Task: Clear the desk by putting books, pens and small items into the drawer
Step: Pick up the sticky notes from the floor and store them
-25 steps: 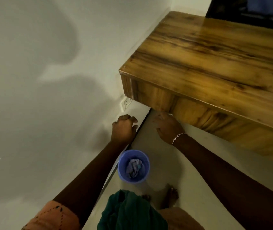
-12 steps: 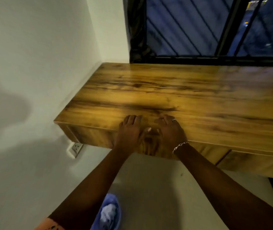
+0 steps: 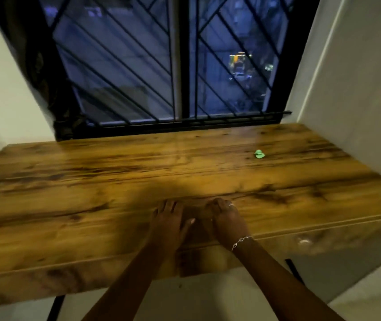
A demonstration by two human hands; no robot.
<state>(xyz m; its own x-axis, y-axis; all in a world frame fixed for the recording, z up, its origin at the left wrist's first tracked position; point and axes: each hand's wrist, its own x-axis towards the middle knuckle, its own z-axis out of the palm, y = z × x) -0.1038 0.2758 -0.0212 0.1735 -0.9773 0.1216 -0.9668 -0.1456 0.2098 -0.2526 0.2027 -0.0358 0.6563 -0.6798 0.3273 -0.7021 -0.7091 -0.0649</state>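
A wooden desk point(image 3: 92, 181) spans the view under a window. My left hand point(image 3: 169, 222) and my right hand point(image 3: 227, 220) lie palm down side by side on the desk's front part, fingers loosely spread, holding nothing. The right wrist wears a thin bracelet and one finger a ring. A small crumpled green item point(image 3: 259, 154) lies on the desk at the back right, well away from both hands. The desk's front panel point(image 3: 208, 262) runs below my wrists; a pale knob-like spot point(image 3: 303, 241) shows on it at the right. No book or pen is in view.
A window with black diagonal bars point(image 3: 180, 66) stands behind the desk. White walls point(image 3: 358, 89) close in both sides. Pale floor point(image 3: 208, 302) and black desk legs point(image 3: 55, 306) show below the front edge.
My view has risen from the floor and blue bin under the desk to the desk top and window. Both hands came up from under the edge and now rest on top.
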